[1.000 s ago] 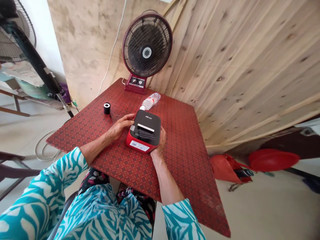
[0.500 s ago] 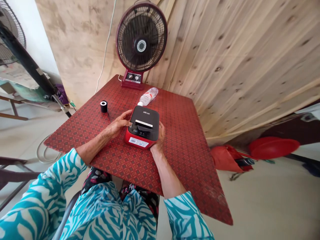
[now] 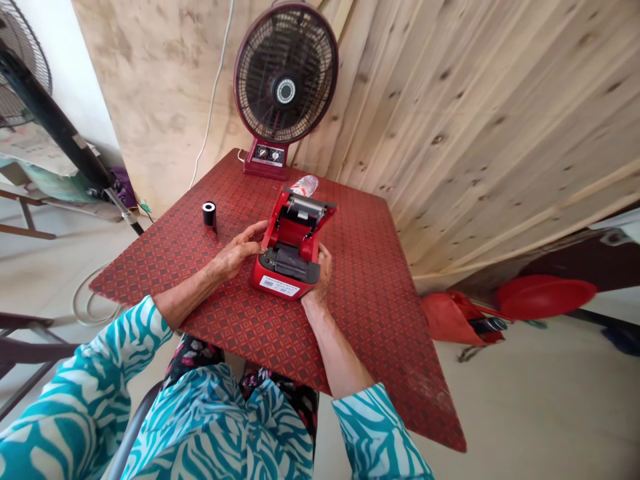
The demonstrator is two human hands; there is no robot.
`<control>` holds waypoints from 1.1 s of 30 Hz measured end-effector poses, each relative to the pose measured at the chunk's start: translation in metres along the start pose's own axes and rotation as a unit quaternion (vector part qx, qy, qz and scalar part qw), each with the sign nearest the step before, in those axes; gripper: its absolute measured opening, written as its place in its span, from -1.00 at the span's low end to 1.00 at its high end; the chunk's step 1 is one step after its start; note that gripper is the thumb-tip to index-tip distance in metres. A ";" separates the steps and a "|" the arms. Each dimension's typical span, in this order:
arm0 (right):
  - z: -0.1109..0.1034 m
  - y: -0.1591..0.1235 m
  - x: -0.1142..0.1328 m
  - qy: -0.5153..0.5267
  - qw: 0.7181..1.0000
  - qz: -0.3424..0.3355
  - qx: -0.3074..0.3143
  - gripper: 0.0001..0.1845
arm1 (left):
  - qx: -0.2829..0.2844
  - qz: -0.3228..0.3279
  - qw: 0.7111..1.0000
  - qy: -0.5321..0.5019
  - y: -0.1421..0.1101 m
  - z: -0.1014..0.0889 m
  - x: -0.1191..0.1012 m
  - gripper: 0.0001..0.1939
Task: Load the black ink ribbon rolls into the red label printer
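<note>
A red and black label printer (image 3: 291, 261) sits on the patterned red table (image 3: 370, 320), its lid tilted up on the far side and its inside showing. A white sticker (image 3: 279, 287) is on its near face. My left hand (image 3: 242, 249) grips the printer's left side, with the thumb at the front left corner and the fingers further back. Around the right side wraps my right hand (image 3: 319, 279), its fingers partly hidden behind the casing. To the left, apart from my hands, a small black roll (image 3: 209, 215) with a white core stands on end.
Behind the raised lid lies a clear plastic bottle (image 3: 305, 185), partly hidden. A dark red fan (image 3: 285, 87) stands at the table's far corner by the wooden wall (image 3: 450, 133). Beyond the right edge are a red bag (image 3: 453, 318) and a red basin (image 3: 545, 297).
The printer's lid has swung up and back, exposing the compartment inside. Both hands stay at its sides in nearly the same places.
</note>
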State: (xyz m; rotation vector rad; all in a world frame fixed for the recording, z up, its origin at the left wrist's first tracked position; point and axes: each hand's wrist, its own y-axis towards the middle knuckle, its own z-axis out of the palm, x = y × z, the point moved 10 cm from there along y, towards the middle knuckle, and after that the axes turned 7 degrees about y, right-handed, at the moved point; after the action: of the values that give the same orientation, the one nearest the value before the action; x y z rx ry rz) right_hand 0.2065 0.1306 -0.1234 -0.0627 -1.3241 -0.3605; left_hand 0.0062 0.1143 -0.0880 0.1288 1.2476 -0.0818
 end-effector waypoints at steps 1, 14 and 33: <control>0.000 0.000 0.000 -0.006 1.000 -0.002 0.002 -0.49 | -0.005 -0.002 1.000 0.001 0.000 -0.001 0.000 -0.30; 0.005 0.009 -0.007 0.006 1.000 -0.014 0.014 -0.46 | -0.117 0.116 0.962 0.218 -0.010 -0.015 -0.045 -0.59; 0.020 0.015 0.014 0.039 0.996 -0.078 0.029 -0.64 | 0.264 -0.019 0.629 0.731 0.079 0.079 -0.029 -0.92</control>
State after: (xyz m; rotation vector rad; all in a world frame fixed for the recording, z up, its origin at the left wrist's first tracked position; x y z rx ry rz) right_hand 0.1948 0.1471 -0.1025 0.1023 -1.2648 -0.4521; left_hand 0.0821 0.1805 -0.0316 0.8076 2.8640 -0.4513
